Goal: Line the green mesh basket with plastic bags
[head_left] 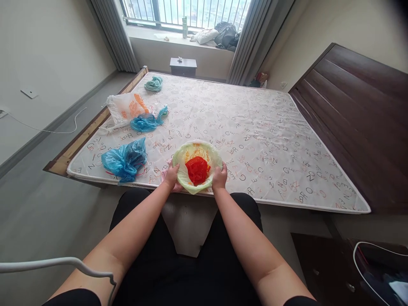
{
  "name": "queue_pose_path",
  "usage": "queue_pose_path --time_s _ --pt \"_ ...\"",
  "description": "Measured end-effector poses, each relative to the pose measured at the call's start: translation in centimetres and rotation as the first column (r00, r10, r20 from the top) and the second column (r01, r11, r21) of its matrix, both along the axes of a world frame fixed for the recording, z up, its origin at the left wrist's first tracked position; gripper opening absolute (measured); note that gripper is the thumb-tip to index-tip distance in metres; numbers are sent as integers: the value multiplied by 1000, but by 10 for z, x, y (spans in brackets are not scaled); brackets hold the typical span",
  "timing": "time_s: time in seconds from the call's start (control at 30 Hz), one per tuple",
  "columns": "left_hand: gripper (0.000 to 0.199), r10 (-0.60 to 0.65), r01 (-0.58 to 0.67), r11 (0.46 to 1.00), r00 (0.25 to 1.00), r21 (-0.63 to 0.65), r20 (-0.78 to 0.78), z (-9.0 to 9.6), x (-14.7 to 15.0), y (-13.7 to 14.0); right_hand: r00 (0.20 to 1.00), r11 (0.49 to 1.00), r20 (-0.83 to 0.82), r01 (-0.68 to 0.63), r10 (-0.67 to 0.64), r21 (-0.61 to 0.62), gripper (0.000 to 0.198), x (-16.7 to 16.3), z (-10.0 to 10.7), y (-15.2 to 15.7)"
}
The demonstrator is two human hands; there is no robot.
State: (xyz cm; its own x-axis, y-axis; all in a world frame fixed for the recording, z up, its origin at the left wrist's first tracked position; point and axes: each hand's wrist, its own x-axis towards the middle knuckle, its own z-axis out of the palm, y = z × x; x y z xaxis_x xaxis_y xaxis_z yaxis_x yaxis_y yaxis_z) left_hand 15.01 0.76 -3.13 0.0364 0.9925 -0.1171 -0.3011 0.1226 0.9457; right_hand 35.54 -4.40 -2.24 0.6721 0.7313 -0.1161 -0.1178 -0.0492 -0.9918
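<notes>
Near the mattress edge, both hands hold a pale green plastic bag (183,158), its mouth spread into a round bowl shape. Inside it lies a crumpled red thing (196,171), apparently plastic, against orange print. My left hand (172,176) grips the left rim, thumb on top. On the opposite side, my right hand (219,175) has its fingers closed on the rim. A bit of pink cloth (164,173) shows beside my left hand, mostly hidden. A knotted blue plastic bag (126,159) with something dark inside rests further left.
On the mattress (255,140) lie a white bag with orange print (126,108), another blue bag (145,122) and a teal cloth (154,84). A wooden frame (95,123) borders the left side. A dark headboard (353,102) stands right. Beyond is a small nightstand (183,63).
</notes>
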Motion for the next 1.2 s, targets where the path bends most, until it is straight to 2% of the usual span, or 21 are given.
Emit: queue_pose_path --time_s 0.13,0.5,0.73,0.83,0.93,1.0,1.1,1.2 --pt "52 12 -11 999 1000 -46 16 3 3 -2 1000 1000 -1 8 -8 -1 51 -2 3 1" --pt "44 45 -47 999 992 -15 -117 1 2 3 999 1000 -35 0 1 26 49 -1 5 1" --pt "42 10 5 996 986 86 -169 23 7 3 988 999 -151 -1 7 39 51 2 17 0" --pt "47 -41 65 990 982 126 -186 31 -1 7 978 996 -196 80 -68 50 50 8 16 0" --pt "54 -80 120 985 953 122 -291 35 -19 15 953 974 -210 225 -220 3 33 19 11 2" --pt "51 -15 79 990 886 120 -464 36 -37 22 930 956 -221 288 -294 -61 24 30 10 4" --pt "39 58 14 996 651 88 -757 36 -64 31 912 947 -257 294 -318 -130 20 45 11 5" --pt "29 -48 91 996 431 -9 -901 37 -83 36 909 954 -302 244 -287 -171 21 51 15 7"
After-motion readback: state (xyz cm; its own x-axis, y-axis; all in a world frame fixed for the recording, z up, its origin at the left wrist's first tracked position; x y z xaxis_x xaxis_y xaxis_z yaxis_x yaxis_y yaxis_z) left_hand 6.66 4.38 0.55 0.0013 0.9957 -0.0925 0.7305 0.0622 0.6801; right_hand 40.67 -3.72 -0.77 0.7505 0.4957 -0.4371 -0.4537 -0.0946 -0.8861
